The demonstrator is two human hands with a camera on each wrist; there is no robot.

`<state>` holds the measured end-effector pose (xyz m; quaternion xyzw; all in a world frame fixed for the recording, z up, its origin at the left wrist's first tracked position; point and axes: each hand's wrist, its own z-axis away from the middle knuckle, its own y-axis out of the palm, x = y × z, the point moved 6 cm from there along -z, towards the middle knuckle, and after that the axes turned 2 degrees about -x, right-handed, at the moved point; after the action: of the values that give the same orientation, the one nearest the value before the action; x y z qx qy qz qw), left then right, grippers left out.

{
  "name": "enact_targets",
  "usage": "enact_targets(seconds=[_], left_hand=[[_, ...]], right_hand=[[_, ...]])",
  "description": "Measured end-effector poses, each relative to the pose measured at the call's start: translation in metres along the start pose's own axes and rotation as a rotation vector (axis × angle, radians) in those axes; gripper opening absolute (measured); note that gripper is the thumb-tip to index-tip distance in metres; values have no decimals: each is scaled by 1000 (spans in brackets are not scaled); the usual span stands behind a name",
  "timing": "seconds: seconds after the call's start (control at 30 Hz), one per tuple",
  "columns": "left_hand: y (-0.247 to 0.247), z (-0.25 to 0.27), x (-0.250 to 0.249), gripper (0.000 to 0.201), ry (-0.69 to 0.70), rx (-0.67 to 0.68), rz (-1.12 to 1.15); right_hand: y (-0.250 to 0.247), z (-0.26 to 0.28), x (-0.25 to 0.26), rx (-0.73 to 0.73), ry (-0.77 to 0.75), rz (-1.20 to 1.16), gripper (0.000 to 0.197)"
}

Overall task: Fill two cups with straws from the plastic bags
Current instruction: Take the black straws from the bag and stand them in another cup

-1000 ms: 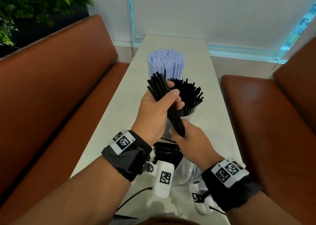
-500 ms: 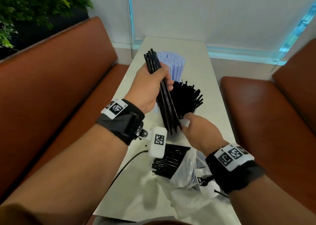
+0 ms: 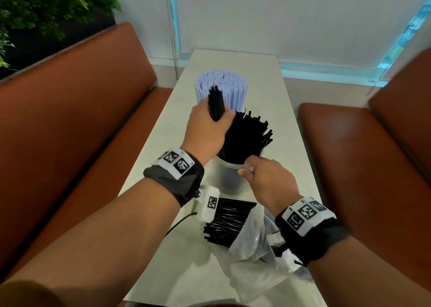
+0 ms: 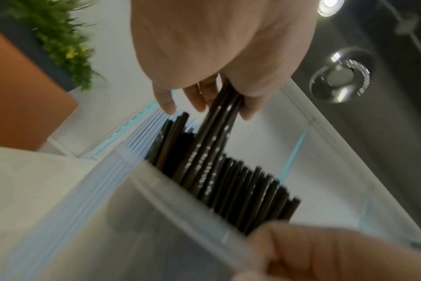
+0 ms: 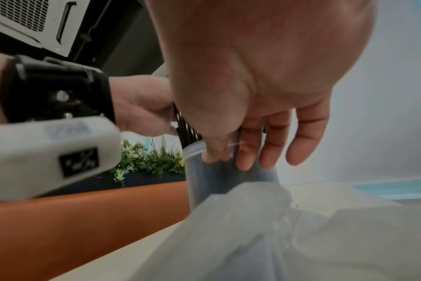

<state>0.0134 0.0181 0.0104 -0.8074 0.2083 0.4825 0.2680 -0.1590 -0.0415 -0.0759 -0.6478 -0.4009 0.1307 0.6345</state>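
Note:
My left hand (image 3: 206, 129) grips a bundle of black straws (image 3: 215, 102) and holds its lower ends down in the near clear cup (image 3: 229, 178), among the black straws (image 3: 250, 136) that stand there. In the left wrist view the bundle of black straws (image 4: 214, 133) runs from my fingers into the cup (image 4: 156, 209). My right hand (image 3: 263, 178) pinches that cup's rim; the right wrist view shows its thumb and fingers (image 5: 245, 148) on the cup (image 5: 216, 178). Behind it stands a second cup packed with blue-white straws (image 3: 222, 88). More black straws (image 3: 227, 222) lie in a clear plastic bag (image 3: 251, 241) near me.
The narrow white table (image 3: 261, 78) runs between two brown benches, one on the left (image 3: 77, 129) and one on the right (image 3: 363, 157). A plant (image 3: 42, 6) stands behind the left bench. A black cable (image 3: 179, 222) lies by the bag.
My left hand carried the bundle up and forward, then lowered its ends into the near cup. My right hand let go of the bundle and moved to the cup's rim.

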Motion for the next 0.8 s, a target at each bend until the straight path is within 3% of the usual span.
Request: enact_targets(seconds=[0.07, 0.17, 0.27, 0.33, 0.37, 0.43, 0.5, 0.53, 0.7, 0.8], left_hand=[[10, 9, 6, 17, 29, 124, -212], [15, 18, 18, 30, -41, 249, -256], [2, 15, 15, 78, -42, 179, -141], [-5, 12, 1, 95, 86, 106, -137], [-4, 12, -7, 94, 181, 112, -191], [11, 19, -17, 81, 371, 259, -439], [31, 31, -10, 62, 448, 458, -674], [34, 35, -7, 56, 438, 491, -701], [23, 33, -18, 47, 524, 234, -548], [38, 43, -4, 53, 491, 433, -739]], right_hand=[[-1, 0, 1, -1, 1, -3, 23], [-2, 0, 3, -4, 4, 16, 22], [-1, 0, 3, 11, 13, 26, 23], [-1, -1, 3, 25, 32, 12, 22], [-2, -1, 3, 33, 40, 9, 22], [-2, 0, 5, 32, 46, 15, 22], [-5, 1, 6, 21, 47, 12, 23], [-5, 1, 6, 24, 47, 12, 23], [-4, 0, 5, 59, 59, 8, 26], [-4, 1, 5, 46, 55, -33, 29]])
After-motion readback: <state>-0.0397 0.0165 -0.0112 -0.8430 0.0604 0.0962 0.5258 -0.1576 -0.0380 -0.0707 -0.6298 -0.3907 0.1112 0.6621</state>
